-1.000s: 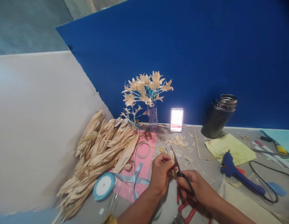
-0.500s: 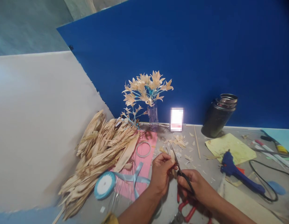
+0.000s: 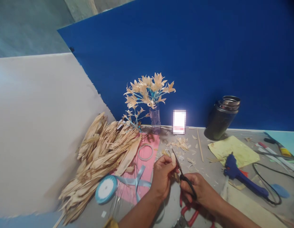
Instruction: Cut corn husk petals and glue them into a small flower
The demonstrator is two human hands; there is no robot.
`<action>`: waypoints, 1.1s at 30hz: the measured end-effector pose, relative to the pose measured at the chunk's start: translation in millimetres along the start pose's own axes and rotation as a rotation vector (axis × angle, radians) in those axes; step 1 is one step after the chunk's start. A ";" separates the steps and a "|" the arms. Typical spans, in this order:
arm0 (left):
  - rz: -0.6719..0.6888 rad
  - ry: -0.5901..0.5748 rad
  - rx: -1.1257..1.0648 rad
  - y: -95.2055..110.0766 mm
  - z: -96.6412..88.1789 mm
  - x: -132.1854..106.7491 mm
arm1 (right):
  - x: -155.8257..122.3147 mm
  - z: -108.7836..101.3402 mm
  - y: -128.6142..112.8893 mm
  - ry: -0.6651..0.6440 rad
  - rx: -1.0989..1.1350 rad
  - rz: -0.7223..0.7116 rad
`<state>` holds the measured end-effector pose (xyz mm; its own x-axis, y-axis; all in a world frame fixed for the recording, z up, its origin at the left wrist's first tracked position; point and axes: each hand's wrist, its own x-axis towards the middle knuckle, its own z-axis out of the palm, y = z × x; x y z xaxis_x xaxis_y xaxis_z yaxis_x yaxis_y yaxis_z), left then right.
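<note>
Between the thumb and fingers of my left hand (image 3: 162,175) is a small pale piece of corn husk (image 3: 173,159), its tip pointing up. My right hand (image 3: 199,188) grips dark-handled scissors (image 3: 181,174), whose blades point up and left beside the husk piece. Whether the blades touch it is hard to tell. Pale husk clippings (image 3: 180,144) lie scattered beyond my hands. Below my right hand, red-handled pliers (image 3: 185,215) rest on the table, partly hidden by it.
Left are dried corn husks (image 3: 109,148), a blue ribbon roll (image 3: 105,189) and pink paper (image 3: 150,171). Husk flowers (image 3: 149,88) stand in a clear vase (image 3: 155,120) behind. To the right are a dark flask (image 3: 221,118), a blue glue gun (image 3: 244,180) with its cord, and yellow paper (image 3: 233,151).
The scissor blades have shifted slightly left and down. The husk piece in my left hand has moved a little left and now shows more plainly; both hands keep their hold.
</note>
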<state>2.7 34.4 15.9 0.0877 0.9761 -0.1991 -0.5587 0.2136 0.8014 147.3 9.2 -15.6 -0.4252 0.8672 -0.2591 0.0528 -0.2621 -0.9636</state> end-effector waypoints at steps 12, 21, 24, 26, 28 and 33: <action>-0.103 -0.100 0.050 12.4 -13.7 4.7 | -2.7 -36.7 -19.6 -0.233 -0.034 -0.032; -0.187 -0.276 -0.104 26.6 -22.6 8.8 | -6.9 -42.6 -19.0 -0.434 -0.030 -0.013; -0.215 -0.323 -0.114 27.8 -24.6 9.5 | -7.6 -42.8 -20.3 -0.460 -0.036 0.000; -0.227 -0.348 -0.116 27.9 -25.1 9.6 | -8.1 -42.8 -20.1 -0.462 -0.031 0.014; -0.233 -0.363 -0.120 27.6 -25.4 9.6 | -8.9 -42.9 -19.4 -0.457 -0.028 0.039; -0.240 -0.378 -0.130 26.7 -26.8 10.0 | -9.6 -42.9 -17.6 -0.443 -0.050 0.073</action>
<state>-33.5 48.7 20.2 0.5081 0.8512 -0.1313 -0.5827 0.4520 0.6755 189.2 23.7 1.1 -0.7637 0.5799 -0.2838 0.1357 -0.2856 -0.9487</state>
